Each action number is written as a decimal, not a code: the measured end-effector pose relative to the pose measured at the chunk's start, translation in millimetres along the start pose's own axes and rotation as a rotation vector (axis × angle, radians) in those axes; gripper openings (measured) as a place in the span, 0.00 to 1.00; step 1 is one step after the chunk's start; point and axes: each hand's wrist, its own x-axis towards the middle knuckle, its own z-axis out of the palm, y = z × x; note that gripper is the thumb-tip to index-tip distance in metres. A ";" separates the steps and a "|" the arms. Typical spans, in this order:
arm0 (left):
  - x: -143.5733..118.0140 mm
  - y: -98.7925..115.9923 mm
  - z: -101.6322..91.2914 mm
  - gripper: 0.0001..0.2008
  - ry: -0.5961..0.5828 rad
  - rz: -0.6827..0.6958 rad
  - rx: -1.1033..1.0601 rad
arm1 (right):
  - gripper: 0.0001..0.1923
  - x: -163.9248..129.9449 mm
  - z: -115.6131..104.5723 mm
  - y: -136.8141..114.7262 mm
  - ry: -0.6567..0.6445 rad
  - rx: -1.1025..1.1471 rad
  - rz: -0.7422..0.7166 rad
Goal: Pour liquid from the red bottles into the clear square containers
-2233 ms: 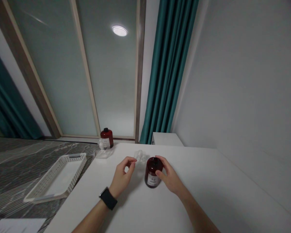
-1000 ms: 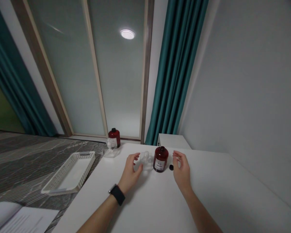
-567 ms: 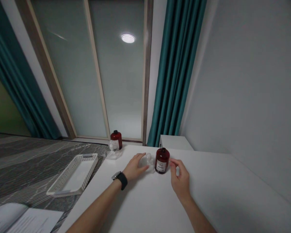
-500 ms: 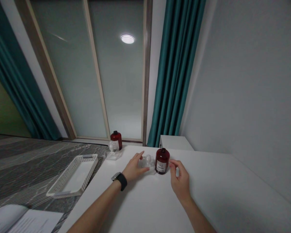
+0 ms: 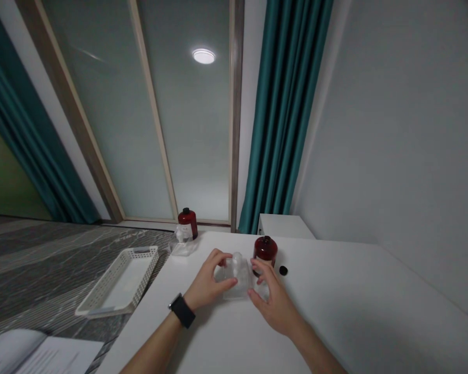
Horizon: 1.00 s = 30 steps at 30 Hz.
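Worktop [image 5: 335,311]: white surface that fills the lower right of the view and carries most of the things.
Basket [image 5: 119,283]: white slotted tray at the worktop's left edge, well apart from the hands.
Far bottle [image 5: 188,222]: dark red, black-capped, standing upright at the back left corner, with a small clear container just in front of it.
Red bottle [image 5: 265,249]: dark red, upright, neck open, just behind the right hand's fingertips.
Left hand [image 5: 206,283]: watch on the wrist; fingers curled onto the left side of the clear bottle, grasping it.
Right hand [image 5: 271,301]: fingers spread and bent toward the clear bottle's right side; whether they press it or only touch it cannot be told.
Clear bottle [image 5: 236,272]: transparent, resting on the worktop between both hands, near the middle of the view.
Handling: looks light, thin-walled and smooth, so likely slippery and easy to dent; best held around the body from both sides, low down.
Black cap [image 5: 283,270]: small, lying loose on the worktop right of the red bottle.
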 end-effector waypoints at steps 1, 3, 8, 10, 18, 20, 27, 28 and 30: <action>-0.2 2.0 1.3 0.21 0.017 0.016 -0.024 | 0.34 -0.5 1.0 1.1 -0.025 0.038 0.044; -1.1 6.0 4.4 0.24 0.036 0.048 -0.068 | 0.39 -1.1 0.9 3.7 -0.083 0.115 0.130; -2.7 13.4 0.7 0.28 -0.030 0.130 -0.142 | 0.44 -2.4 -12.2 14.0 -0.322 0.236 0.230; -2.4 13.7 -4.3 0.26 -0.110 0.130 -0.208 | 0.43 -2.4 -18.5 18.8 -0.402 0.259 0.236; -2.0 15.6 -2.7 0.16 -0.256 0.089 -0.333 | 0.37 5.5 -33.1 6.3 -0.520 0.658 0.223; -2.0 16.4 -1.6 0.16 -0.260 0.087 -0.325 | 0.35 5.8 -37.3 3.3 -0.505 0.671 0.245; -2.1 15.2 1.1 0.15 -0.187 0.011 -0.231 | 0.32 1.8 -39.2 15.6 -0.368 0.610 0.323; -2.0 15.4 2.3 0.15 -0.175 0.009 -0.222 | 0.31 1.9 -38.6 16.1 -0.347 0.613 0.326; -1.8 15.8 5.1 0.16 -0.156 0.010 -0.215 | 0.31 2.4 -38.2 15.1 -0.321 0.610 0.327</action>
